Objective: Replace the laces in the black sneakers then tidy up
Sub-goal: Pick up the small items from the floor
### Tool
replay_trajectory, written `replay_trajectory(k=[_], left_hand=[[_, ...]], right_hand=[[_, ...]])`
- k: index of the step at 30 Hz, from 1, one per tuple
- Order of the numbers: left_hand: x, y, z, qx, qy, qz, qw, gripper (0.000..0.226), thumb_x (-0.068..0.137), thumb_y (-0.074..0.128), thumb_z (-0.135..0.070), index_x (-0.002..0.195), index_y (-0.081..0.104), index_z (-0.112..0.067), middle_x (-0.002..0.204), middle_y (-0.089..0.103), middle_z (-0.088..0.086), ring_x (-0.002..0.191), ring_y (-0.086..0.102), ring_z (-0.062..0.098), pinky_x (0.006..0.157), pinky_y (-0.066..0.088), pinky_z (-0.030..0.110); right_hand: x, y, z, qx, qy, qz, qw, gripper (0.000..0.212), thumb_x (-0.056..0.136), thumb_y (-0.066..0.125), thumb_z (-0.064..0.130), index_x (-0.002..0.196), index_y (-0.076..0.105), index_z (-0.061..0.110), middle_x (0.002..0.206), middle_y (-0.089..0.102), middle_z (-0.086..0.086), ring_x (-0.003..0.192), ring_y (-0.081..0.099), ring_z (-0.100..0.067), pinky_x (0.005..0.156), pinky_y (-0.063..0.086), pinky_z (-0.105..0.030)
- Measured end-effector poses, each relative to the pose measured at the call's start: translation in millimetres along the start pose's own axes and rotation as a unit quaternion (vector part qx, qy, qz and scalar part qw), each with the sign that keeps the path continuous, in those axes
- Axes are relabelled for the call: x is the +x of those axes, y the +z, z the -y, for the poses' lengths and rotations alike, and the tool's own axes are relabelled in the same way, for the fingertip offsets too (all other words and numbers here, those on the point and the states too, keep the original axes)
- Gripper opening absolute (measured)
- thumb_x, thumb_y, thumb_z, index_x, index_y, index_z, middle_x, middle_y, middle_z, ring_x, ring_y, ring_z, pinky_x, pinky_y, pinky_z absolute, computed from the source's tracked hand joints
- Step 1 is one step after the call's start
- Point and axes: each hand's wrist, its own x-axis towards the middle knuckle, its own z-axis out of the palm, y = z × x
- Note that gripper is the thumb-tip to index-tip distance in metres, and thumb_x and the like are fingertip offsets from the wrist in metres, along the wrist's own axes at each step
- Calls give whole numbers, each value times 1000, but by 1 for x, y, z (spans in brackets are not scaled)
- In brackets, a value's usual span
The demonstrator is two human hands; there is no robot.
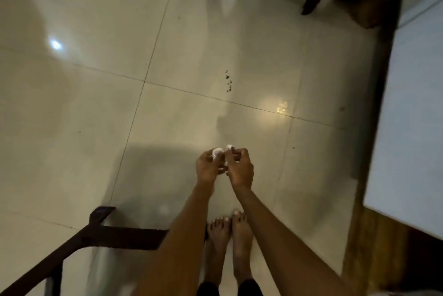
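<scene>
Scene was dim, with a warm greenish cast. Glossy tiled floor [167, 104] carried three glare spots: a small bluish-white one at left, a vertical streak at top centre, a yellowish patch right of centre. Broad soft shadows lay on the tiles at upper left and below centre. Focus was soft throughout, with motion blur on the left hand [209, 167] and right hand [241, 171]. Tile seams bowed and tilted toward the edges, typical wide-angle distortion.

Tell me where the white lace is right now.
In the head view, the white lace is bunched low and centre between the left hand and right hand, held above the tiled floor, ahead of the bare feet.
</scene>
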Motion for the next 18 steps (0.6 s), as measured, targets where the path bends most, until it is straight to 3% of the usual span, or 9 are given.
replay_trajectory(k=[3,6,9,12,15,18], left_hand=[[-65,31,-14,28,-33,108,993,15,90,60,-13,101,65,-4,83,69,7,67,67,13,56,54,21],[-108,54,-20,121,-28,175,977,36,81,68,0,116,59,3,104,66,16,87,66,22,67,57,24],[-149,81,-22,202,4,211,957,38,78,70,3,114,58,2,115,62,19,95,62,28,80,55,37],[-190,108,-17,249,36,225,941,37,78,74,-8,110,56,-7,112,61,13,92,62,25,84,55,42],[-231,133,-7,317,100,241,912,47,76,75,-8,119,56,-8,115,57,10,101,60,24,90,52,38],[-281,157,10,364,169,254,880,40,71,78,-15,108,63,-16,108,62,4,96,63,18,86,54,39]], right_hand=[[-32,-65,6,42,52,-53,996,35,91,55,48,100,59,15,88,64,2,89,65,-23,82,53,-38],[-58,-126,4,49,62,-93,993,33,91,54,47,97,57,15,90,66,0,87,66,-25,81,54,-40],[-89,-181,-5,67,47,-124,989,31,91,54,49,94,55,18,84,65,4,79,67,-22,78,56,-44],[-125,-225,-13,65,32,-172,982,25,94,52,42,101,55,19,90,64,6,82,63,-16,76,53,-35],[-161,-260,-20,84,28,-265,960,23,96,52,33,109,54,15,96,63,4,85,57,-10,69,42,-22],[-200,-301,-30,138,24,-353,925,22,95,54,31,108,55,14,98,65,3,84,58,-10,66,40,-20]])
